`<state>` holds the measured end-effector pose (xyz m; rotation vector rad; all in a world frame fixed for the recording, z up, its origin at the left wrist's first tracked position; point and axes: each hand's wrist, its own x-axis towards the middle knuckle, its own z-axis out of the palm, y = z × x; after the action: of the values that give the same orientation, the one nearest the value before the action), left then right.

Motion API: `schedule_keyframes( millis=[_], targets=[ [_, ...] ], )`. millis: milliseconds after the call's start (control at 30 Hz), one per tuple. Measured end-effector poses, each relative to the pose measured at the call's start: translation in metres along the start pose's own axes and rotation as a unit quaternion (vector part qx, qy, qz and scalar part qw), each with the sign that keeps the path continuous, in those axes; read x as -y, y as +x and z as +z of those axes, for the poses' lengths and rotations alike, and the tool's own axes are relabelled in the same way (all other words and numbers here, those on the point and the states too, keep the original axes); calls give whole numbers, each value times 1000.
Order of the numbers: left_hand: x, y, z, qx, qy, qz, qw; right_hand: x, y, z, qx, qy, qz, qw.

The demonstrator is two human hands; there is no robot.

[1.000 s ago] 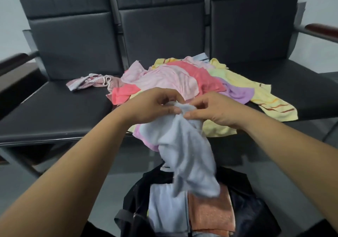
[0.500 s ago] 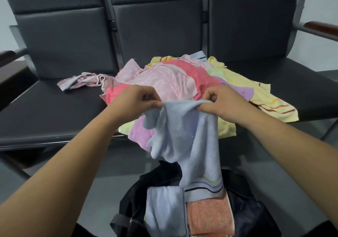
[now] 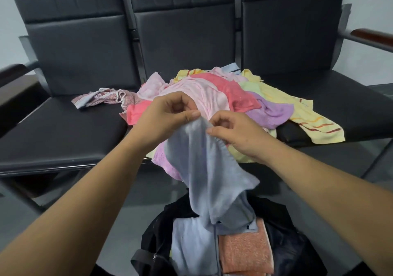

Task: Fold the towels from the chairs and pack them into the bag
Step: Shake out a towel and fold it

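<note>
Nearest, at the bottom of the view, the black bag stands open, its lower part cut off by the frame. Two folded towels show inside it side by side: a pale blue one on the left and an orange one on the right. Anything beneath them is hidden.

Above the bag hangs the light blue towel, bunched and twisted, its long axis running straight down from the hands. Its lower end overlaps the packed towels, and contact cannot be told.

Both hands hold its top edge, close together, in front of the middle seat's front edge. The left hand pinches the cloth between thumb and curled fingers. The right hand pinches it likewise just beside the left.

Behind them a pile of towels covers the middle seat and drapes over its front edge. Pink, coral, purple and yellow layers overlap too much to count. A yellow striped towel spreads onto the right seat. One patterned cloth lies crumpled on the left seat near its back edge.

Farthest, three black chairs stand in a row, their tops cut off.
</note>
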<state>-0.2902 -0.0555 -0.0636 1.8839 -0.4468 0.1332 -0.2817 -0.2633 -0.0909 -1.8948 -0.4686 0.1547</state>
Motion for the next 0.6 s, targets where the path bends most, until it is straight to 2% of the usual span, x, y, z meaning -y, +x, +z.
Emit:
schedule_keyframes(
  millis=[67,100,200,233,300,400,500,600],
  targets=[
    [-2,0,-7,30,5,-23,999,3,2,-2,-37,2,6,999],
    [-2,0,-9,60,45,-38,996,4,4,-4,-54,3,3,999],
    [2,1,-20,119,278,-70,951,7,6,-13,-60,-31,-19,998],
    [3,1,-23,105,293,-80,947,7,6,-17,-42,-62,-22,997],
    [4,0,-31,56,244,-85,964,3,7,-24,17,-137,-15,990],
    [7,-2,-43,-5,218,-91,972,-9,11,-39,78,-278,17,957],
    [18,-2,-56,-53,259,-103,959,-23,15,-59,59,-344,65,935],
    [32,-4,-62,-71,368,-125,918,-32,13,-75,-11,-286,96,953]
  ],
)
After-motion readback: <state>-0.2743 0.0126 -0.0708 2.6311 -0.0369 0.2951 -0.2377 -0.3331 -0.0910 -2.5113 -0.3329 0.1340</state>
